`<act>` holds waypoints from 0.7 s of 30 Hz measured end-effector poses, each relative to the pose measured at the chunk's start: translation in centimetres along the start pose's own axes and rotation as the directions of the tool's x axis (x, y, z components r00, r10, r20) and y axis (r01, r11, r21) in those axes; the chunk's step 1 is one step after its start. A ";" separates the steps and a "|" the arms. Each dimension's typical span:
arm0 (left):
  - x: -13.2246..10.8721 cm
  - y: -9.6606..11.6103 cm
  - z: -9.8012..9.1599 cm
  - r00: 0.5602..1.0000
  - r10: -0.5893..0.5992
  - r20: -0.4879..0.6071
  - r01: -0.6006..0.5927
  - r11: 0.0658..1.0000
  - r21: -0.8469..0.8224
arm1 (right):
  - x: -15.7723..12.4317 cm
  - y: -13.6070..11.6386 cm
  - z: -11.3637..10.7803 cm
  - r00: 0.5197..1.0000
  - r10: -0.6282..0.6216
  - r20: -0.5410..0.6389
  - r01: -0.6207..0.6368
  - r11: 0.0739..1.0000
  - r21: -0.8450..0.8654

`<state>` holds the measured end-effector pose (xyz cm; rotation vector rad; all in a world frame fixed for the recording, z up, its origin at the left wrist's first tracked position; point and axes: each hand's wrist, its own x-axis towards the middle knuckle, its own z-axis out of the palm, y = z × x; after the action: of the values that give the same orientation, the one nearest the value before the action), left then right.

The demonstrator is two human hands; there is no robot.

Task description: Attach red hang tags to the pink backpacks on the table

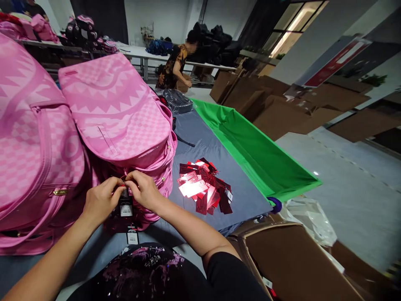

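Note:
Both hands meet at the front of a pink checkered backpack (115,108) with a jagged-tooth pattern, which lies on top of a stack. My left hand (102,200) is closed, thumb and fingers pinched on the thin string of a black hang tag (126,209) with a white barcode label. Right beside it, my right hand (144,190) pinches the same string near the bag's zipper; the fingers partly hide the string. Lower down hangs a second tag (132,237). To the right, a fanned pile of shiny red tags (203,184) lies on the grey-covered table (247,196).
Another pink backpack (25,138) stands at the left. Green cloth (260,154) borders the table's far right side. An open cardboard box (282,255) sits at lower right. Behind, a person (173,67) bends over a carton, near stacked flattened cardboard (275,113).

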<state>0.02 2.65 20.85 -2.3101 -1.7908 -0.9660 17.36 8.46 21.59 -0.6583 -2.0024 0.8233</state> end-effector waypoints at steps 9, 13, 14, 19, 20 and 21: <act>0.0 0.2 -0.3 0.998 0.061 0.001 -0.061 0.998 -0.007 | -0.3 0.3 0.0 1.000 0.007 -0.005 -0.007 1.000 0.014; 0.0 0.5 -0.1 0.993 0.106 -0.058 -0.101 0.991 0.082 | -0.4 0.4 0.0 1.000 0.003 0.002 -0.003 1.000 0.026; 0.0 0.6 0.0 0.993 0.091 -0.080 -0.082 0.991 0.109 | -0.4 0.4 -0.1 1.000 0.002 -0.005 -0.002 0.999 0.038; 0.1 1.1 0.1 0.986 0.162 -0.047 -0.160 0.986 0.053 | -0.7 0.5 -0.5 1.000 0.005 -0.026 -0.004 0.998 0.057; 0.1 1.3 0.1 0.985 0.161 -0.053 -0.158 0.985 0.063 | -0.8 0.7 -0.6 1.000 0.008 -0.013 -0.007 0.998 0.055; 0.1 1.4 0.2 0.987 0.150 -0.060 -0.145 0.986 0.084 | -0.8 0.8 -0.6 1.000 0.014 -0.004 -0.013 0.998 0.054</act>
<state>1.38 2.35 21.24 -2.2963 -1.5778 -0.9197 18.43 8.58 20.87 -0.6426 -1.9663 0.8804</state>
